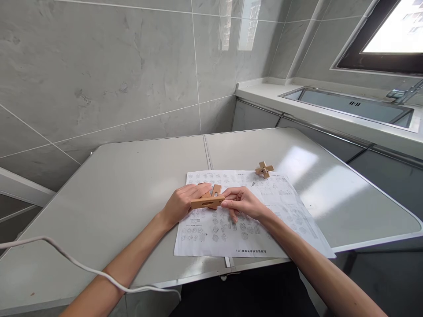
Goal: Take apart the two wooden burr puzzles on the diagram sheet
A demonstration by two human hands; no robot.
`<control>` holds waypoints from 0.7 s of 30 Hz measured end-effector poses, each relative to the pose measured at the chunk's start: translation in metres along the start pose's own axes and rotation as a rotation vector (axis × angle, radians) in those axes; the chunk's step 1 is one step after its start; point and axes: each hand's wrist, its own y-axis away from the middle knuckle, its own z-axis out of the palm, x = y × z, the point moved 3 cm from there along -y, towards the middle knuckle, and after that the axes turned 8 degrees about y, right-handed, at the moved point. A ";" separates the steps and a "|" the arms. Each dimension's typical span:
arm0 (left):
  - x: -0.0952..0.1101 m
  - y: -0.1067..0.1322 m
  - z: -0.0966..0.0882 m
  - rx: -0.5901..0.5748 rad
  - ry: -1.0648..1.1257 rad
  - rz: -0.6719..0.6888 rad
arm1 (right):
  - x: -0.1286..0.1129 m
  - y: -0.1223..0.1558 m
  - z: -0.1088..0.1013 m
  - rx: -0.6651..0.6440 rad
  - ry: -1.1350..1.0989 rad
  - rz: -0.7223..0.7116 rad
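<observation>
Head view: looks down on a grey table [115, 198], with both bare forearms coming in from the bottom edge.
Left hand [183, 200]: curled around the left end of the pieces [207, 202], fingers behind them and the thumb side towards the camera, gripping.
Right hand [243, 202]: fingertips pinch the right end of the same pieces, the other fingers folded under and resting on the sheet [264, 229].
Pieces: light wood, held between the two hands just above the sheet. One slotted bar lies level, facing the camera. A second, shorter bar rises tilted behind it. How they lock together cannot be told.
Cross [264, 169]: a small assembled wooden cross, lying on the far right part of the sheet, apart from both hands.
Sheet: white paper printed with rows of small diagrams, flat on the table and spanning the seam between its two halves, its near edge close to the table edge.
Cable [66, 257]: white, it runs from the left edge across the left forearm.
Counter [330, 116]: at the right, beyond the table, with a steel sink [346, 105] and a tap [405, 93] under a bright window [390, 35].
Wall [99, 66]: large grey tiles behind the table.
</observation>
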 end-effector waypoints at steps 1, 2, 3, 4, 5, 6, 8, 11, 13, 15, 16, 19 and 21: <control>0.000 0.000 0.000 -0.003 0.000 -0.004 | 0.000 0.000 0.000 0.003 0.002 0.002; 0.000 -0.001 -0.001 -0.008 0.000 -0.011 | 0.000 0.001 0.000 0.005 0.000 0.003; -0.001 -0.001 0.000 -0.016 0.001 -0.020 | -0.001 0.001 0.001 0.007 -0.001 0.000; -0.001 -0.001 0.000 -0.025 0.001 -0.026 | -0.002 0.001 0.002 0.008 0.000 -0.008; 0.000 -0.002 0.001 -0.034 0.000 -0.026 | -0.004 0.002 0.003 0.006 0.004 -0.022; 0.001 -0.002 0.002 -0.041 -0.004 -0.018 | -0.006 0.002 0.005 0.001 0.010 -0.037; 0.003 -0.003 0.005 -0.052 -0.022 0.014 | -0.009 0.002 0.008 -0.024 0.034 -0.069; 0.009 -0.004 0.010 -0.083 -0.051 0.040 | -0.011 0.002 0.014 -0.076 0.100 -0.084; 0.012 -0.005 0.013 -0.105 -0.052 0.031 | -0.010 0.002 0.016 -0.107 0.149 -0.092; 0.014 -0.006 0.013 -0.115 -0.045 0.021 | -0.009 0.002 0.016 -0.126 0.168 -0.100; 0.014 -0.006 0.013 -0.117 -0.043 0.017 | -0.009 0.002 0.016 -0.127 0.166 -0.105; 0.014 -0.006 0.012 -0.114 -0.030 0.002 | -0.008 0.002 0.015 -0.131 0.133 -0.112; 0.014 -0.005 0.012 -0.107 -0.008 -0.008 | -0.007 0.002 0.015 -0.151 0.103 -0.113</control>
